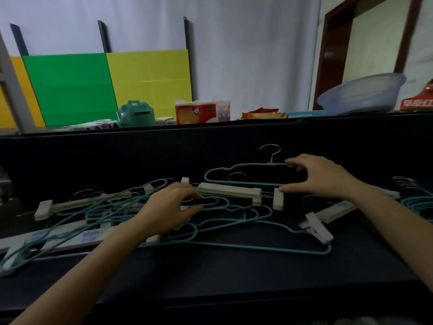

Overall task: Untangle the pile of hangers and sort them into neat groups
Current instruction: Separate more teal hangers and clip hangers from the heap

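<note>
Centrally on the table [210, 277]: a tangled pile [234, 245] of teal wire hangers and white clip hangers, running from the left edge to right of middle. On its middle rests the left hand [171, 205], fingers and thumb a little apart over teal loops beside a clip bar [229, 191]; whether it grips anything cannot be told. Farther back, the right hand [323, 177] is spread wide, holding nothing, forefinger touching the shoulder of a separate teal hanger [246, 165]; a stack [419, 202] of teal hangers lies at the right edge.
</note>
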A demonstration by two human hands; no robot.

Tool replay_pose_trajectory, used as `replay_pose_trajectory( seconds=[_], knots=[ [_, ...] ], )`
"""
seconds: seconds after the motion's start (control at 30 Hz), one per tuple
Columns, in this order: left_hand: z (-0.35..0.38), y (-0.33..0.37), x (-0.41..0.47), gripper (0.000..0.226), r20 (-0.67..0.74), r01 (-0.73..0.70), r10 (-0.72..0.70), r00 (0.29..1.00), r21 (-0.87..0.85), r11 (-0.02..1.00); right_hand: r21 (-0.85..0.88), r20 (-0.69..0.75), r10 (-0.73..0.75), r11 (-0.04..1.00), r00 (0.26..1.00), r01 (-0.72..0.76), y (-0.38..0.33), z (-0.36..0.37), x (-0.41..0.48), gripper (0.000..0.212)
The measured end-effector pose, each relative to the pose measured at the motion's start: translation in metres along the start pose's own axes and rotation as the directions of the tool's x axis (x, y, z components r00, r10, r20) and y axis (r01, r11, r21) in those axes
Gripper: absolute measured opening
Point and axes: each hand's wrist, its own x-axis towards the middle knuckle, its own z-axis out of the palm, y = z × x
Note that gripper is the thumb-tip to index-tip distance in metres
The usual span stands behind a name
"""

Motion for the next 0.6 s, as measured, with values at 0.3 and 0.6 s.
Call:
replay_pose_trajectory(
  seconds=[0.3, 0.6],
  knots=[
    [0.026, 0.014, 0.07, 0.048, 0.248, -0.038, 0.013, 0.969, 0.095, 0.995, 0.142, -0.086, 0.175, 0.977, 0.981, -0.162, 0.041, -0.026, -0.046, 0.108],
    [0.034, 0.008, 0.102, 0.04, 0.348, 0.009, 0.0, 0.938, -0.023, 1.0, 0.186, -0.121, 0.212, 0.964, 0.97, -0.188, 0.056, -0.024, -0.076, 0.103]
  ],
)
